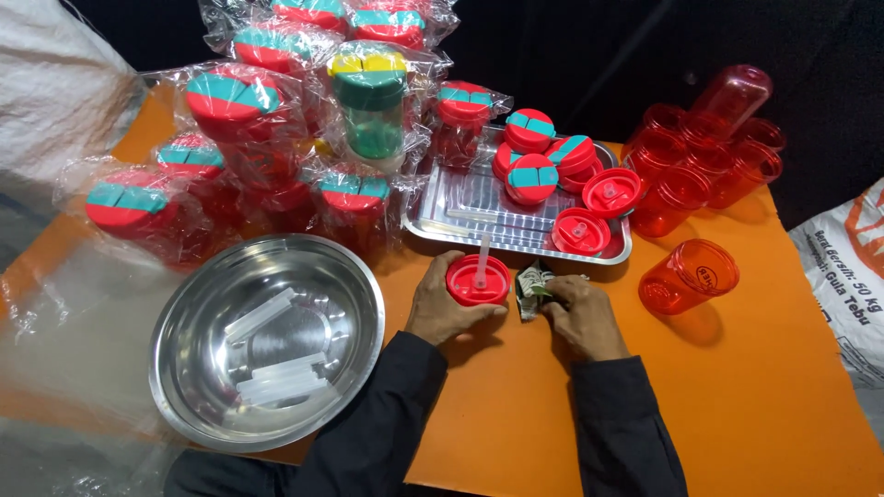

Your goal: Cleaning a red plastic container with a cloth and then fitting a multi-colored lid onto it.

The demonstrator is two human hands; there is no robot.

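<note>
My left hand (442, 308) grips a red round lid (478, 281) that lies upside down on the orange table (737, 396), a clear straw (482, 258) standing up from its middle. Just to its right, my right hand (582, 313) pinches a small crinkled packet (532, 288) with green and white print. Both hands rest on the table just in front of the metal tray (479, 198).
The tray holds several red lids (534, 175) with teal flaps. Red translucent cups (689, 274) stand at the right. A steel bowl (267, 340) at the left holds clear straws. Bagged finished cups (276, 138) are piled behind. A white sack (847, 267) lies at the right edge.
</note>
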